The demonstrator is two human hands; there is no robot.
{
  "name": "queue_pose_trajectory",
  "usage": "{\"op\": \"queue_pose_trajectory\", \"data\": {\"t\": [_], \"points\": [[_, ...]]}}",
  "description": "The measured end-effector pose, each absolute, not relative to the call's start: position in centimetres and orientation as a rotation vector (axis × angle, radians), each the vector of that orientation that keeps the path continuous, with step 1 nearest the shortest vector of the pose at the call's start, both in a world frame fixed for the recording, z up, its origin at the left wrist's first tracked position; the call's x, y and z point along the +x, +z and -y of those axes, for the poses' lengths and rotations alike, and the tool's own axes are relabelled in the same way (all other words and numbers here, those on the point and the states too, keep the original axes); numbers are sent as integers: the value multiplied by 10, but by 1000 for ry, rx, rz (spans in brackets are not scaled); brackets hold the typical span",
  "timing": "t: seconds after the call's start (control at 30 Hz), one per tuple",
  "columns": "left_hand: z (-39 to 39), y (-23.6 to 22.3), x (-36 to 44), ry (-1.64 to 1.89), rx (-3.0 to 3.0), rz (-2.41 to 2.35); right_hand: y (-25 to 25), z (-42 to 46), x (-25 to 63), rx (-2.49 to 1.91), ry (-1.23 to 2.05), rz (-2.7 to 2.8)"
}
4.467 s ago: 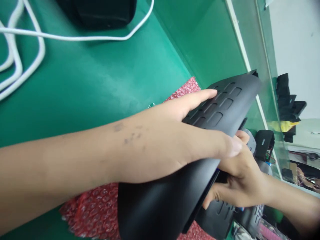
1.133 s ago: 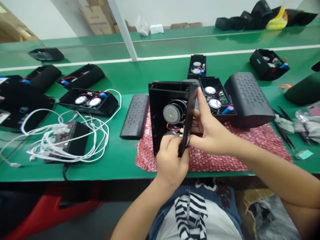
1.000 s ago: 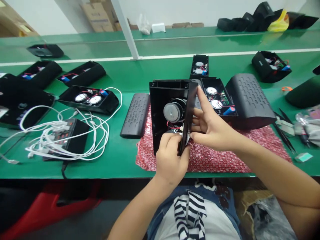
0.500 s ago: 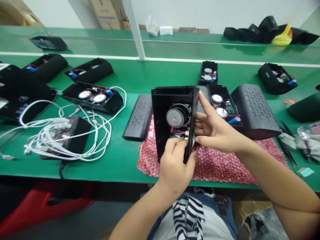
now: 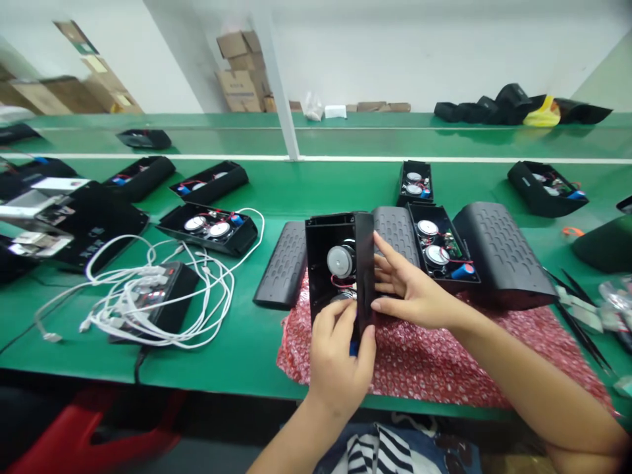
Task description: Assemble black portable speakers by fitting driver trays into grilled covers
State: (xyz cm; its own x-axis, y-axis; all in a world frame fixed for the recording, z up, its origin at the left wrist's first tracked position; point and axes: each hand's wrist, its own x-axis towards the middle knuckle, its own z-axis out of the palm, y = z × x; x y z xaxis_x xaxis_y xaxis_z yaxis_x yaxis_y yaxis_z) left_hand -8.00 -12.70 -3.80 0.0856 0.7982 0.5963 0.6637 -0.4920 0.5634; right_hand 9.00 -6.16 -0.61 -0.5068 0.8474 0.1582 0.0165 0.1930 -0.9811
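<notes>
A black open-backed speaker housing (image 5: 318,257) stands tilted up over the red bubble wrap (image 5: 419,362), its open side partly turned to me. Inside it a round silver-backed speaker driver (image 5: 340,261) and red wires show; a second driver lower down is mostly covered by fingers. My left hand (image 5: 338,355) grips the lower right wall, fingers reaching inside and thumb outside, with a bit of blue between them. My right hand (image 5: 412,289) holds the outer right wall with its fingertips, index finger and thumb stretched along it.
Grey dimpled covers (image 5: 284,263) lie beside the wrap. Another open housing (image 5: 439,247) with drivers and a blue cylinder sits to the right. White cables (image 5: 162,309) tangle over a black charging block (image 5: 180,293) at left. Tweezers (image 5: 582,329) lie at right.
The housing has turned so that more of its outer right wall faces me. Both hands keep hold of it. The camera view has tilted up and shifted left.
</notes>
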Motion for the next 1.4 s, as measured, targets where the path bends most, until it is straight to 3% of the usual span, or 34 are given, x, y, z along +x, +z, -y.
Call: {"op": "queue_pose_trajectory", "data": {"t": [0.43, 0.87, 1.13, 1.27, 1.4], "points": [[141, -24, -109, 1145, 1701, -1682, -10, 98, 70, -986, 694, 2022], [140, -30, -109, 1258, 1370, -1584, 0, 97, 83, -957, 761, 2050], [124, -38, -118, 1382, 1259, -1637, 20, 68, 124, -1076, 428, 1836], [93, -19, -130, 1336, 1386, -1704, 40, 62, 150, -1132, 364, 1672], [65, 7, -127, 1343, 1998, -1890, 56, 67, 177, -1169, 279, 1508]]}}
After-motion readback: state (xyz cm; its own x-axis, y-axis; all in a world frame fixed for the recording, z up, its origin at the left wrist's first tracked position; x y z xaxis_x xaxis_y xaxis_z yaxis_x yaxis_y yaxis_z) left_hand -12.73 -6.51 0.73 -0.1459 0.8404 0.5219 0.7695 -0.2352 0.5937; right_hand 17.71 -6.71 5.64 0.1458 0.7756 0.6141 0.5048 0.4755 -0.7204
